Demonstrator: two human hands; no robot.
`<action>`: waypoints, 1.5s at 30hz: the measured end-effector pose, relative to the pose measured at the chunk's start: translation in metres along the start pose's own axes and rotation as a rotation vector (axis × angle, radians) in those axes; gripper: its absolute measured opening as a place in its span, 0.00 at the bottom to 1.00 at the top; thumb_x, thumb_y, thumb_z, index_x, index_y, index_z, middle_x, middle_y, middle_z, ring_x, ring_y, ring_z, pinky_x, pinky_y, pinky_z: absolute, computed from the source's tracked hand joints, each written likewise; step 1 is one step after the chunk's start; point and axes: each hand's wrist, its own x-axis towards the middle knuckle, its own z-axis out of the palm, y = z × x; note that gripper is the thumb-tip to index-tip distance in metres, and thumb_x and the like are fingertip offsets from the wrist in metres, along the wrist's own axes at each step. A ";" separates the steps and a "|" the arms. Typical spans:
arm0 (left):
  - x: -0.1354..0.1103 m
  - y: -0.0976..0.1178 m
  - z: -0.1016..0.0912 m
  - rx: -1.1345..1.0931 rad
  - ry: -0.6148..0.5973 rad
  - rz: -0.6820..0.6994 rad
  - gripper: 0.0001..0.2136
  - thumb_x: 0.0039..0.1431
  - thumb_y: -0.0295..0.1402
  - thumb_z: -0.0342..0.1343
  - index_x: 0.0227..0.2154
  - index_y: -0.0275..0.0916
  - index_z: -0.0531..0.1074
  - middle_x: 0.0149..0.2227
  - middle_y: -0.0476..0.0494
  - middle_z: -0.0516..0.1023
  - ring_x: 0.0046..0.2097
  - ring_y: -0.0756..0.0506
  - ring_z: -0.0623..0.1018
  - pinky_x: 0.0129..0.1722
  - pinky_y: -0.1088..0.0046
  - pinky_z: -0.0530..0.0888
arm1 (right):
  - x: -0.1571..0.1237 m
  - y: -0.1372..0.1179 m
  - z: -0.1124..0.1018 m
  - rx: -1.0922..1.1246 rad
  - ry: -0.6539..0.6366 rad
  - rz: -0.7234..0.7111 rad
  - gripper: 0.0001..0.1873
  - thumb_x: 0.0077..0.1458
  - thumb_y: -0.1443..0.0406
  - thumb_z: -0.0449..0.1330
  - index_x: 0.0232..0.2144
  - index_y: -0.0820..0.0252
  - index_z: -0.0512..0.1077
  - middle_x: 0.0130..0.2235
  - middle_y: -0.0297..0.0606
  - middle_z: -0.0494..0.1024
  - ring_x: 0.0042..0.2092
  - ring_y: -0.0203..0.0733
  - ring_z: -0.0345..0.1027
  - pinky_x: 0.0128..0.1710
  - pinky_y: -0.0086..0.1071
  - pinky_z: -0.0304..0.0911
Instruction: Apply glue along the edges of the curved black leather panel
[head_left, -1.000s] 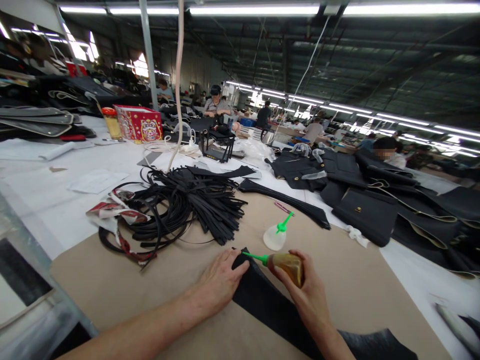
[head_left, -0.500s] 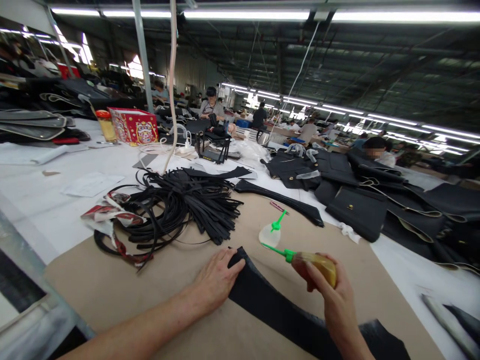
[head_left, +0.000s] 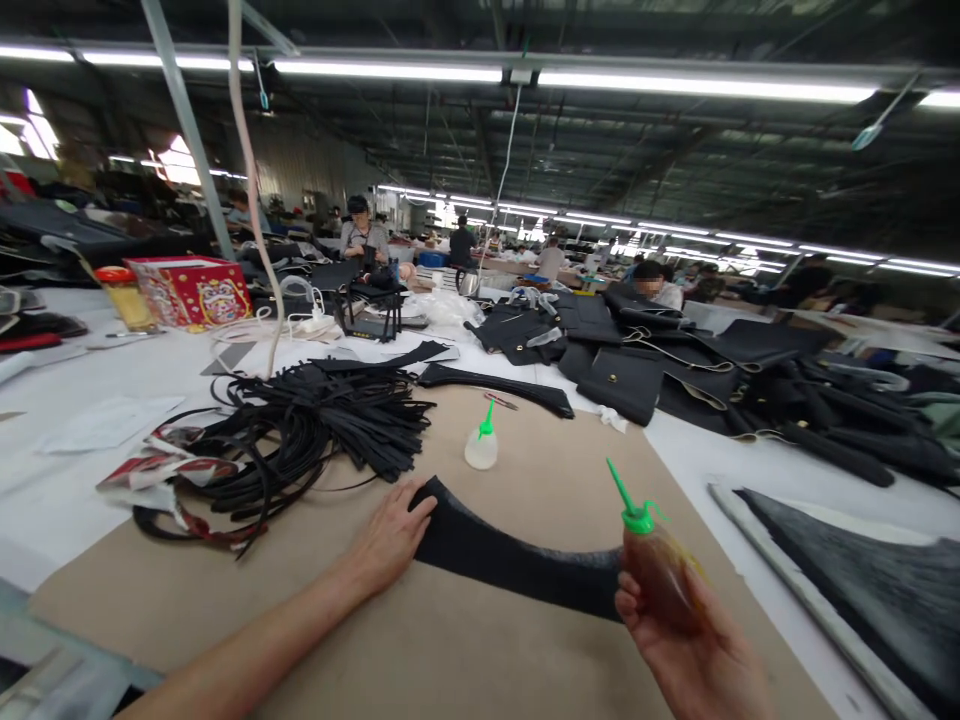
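Our left hand point(head_left: 390, 540) seemingly held down black material point(head_left: 517, 572); our right hand point(head_left: 701, 645) gripped a bottle point(head_left: 658, 572); hard squeezing risked drips.

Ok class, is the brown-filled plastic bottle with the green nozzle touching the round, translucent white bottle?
Apart: in the head view, the brown-filled plastic bottle, in the right hand, is separated from the round, translucent white bottle by bare tan surface.

"Where are you viewing from?"

"I'm watching from the wearer's head, facing forward and down across the desk point(head_left: 697, 465), left hand point(head_left: 391, 535) and right hand point(head_left: 686, 640) showing close."

"And farther out?"

"I'm catching ceiling lights point(head_left: 390, 72) along the top."
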 end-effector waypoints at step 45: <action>-0.006 0.001 -0.020 -0.172 -0.131 0.164 0.13 0.66 0.28 0.45 0.49 0.42 0.70 0.50 0.42 0.71 0.52 0.44 0.70 0.54 0.64 0.70 | 0.037 0.091 0.096 -1.204 -0.205 -0.561 0.33 0.48 0.42 0.60 0.48 0.55 0.64 0.41 0.39 0.72 0.39 0.51 0.71 0.32 0.39 0.72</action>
